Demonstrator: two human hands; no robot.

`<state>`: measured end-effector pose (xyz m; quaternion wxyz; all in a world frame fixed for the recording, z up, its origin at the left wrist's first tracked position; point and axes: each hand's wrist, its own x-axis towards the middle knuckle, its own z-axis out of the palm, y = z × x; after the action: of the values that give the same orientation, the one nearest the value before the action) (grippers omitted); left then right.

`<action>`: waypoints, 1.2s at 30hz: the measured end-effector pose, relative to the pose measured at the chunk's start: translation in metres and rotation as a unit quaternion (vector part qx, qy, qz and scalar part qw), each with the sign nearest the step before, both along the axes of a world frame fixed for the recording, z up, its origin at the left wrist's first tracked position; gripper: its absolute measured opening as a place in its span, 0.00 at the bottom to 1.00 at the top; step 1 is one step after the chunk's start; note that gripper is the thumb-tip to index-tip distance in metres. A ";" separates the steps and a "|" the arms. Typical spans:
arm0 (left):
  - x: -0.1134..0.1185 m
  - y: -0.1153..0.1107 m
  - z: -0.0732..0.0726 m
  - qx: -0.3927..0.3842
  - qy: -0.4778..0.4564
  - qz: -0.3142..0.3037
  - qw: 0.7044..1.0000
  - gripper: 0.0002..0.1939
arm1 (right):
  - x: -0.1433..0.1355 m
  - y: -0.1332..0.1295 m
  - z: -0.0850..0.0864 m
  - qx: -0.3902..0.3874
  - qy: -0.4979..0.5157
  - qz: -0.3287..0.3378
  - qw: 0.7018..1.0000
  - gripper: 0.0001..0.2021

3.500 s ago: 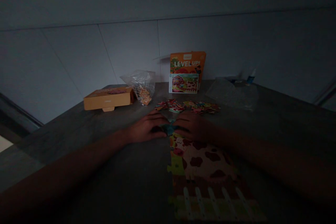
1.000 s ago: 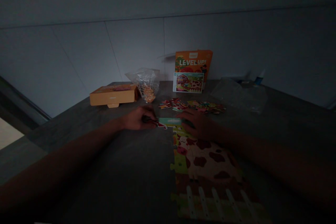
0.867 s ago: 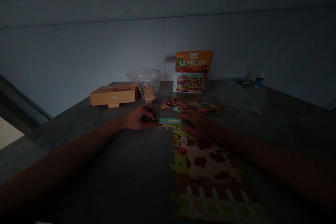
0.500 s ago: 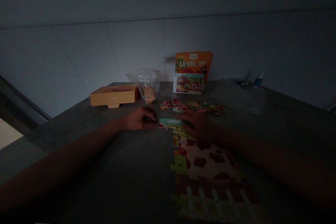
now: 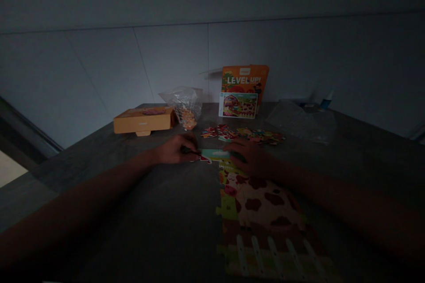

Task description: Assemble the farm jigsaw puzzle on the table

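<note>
My left hand [image 5: 179,149] has its fingers curled at the left end of the puzzle's top strip, closed on a puzzle piece [image 5: 206,158] with a red and white edge. My right hand [image 5: 250,157] rests over the top edge of the partly joined jigsaw puzzle [image 5: 265,205], fingers reaching left with a gap to the thumb. A pale green-blue sky strip [image 5: 215,153] shows between the hands. The joined part pictures a brown-spotted cow above a white fence. Dim light hides the fingertips, and the right hand covers the upper part of the puzzle.
Behind the hands lies a heap of loose puzzle pieces [image 5: 244,133]. An orange "LEVEL UP!" box panel [image 5: 245,73] stands with a picture card [image 5: 238,105] before it. At left are an orange box [image 5: 144,120] and a plastic bag of pieces [image 5: 186,110]; at right, a clear plastic bag [image 5: 302,121].
Both hands stay in nearly the same places, with no clear movement of the puzzle or the piece. The view has shifted very slightly.
</note>
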<state>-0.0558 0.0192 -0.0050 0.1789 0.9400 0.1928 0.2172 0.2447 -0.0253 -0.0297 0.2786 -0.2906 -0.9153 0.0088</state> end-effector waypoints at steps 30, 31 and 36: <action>-0.002 0.001 0.002 -0.003 0.028 0.003 1.000 0.07 | 0.000 0.000 0.001 -0.002 0.002 0.001 1.000 0.13; -0.002 0.002 0.002 -0.002 0.028 0.003 1.000 0.07 | 0.000 0.000 0.000 -0.001 0.001 0.001 1.000 0.13; -0.001 0.001 0.003 -0.001 0.032 -0.003 0.999 0.07 | 0.000 0.001 0.000 -0.004 -0.007 0.000 1.000 0.13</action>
<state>-0.0572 0.0201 -0.0019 0.1744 0.9470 0.1957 0.1859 0.2448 -0.0246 -0.0297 0.2715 -0.2919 -0.9171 0.0101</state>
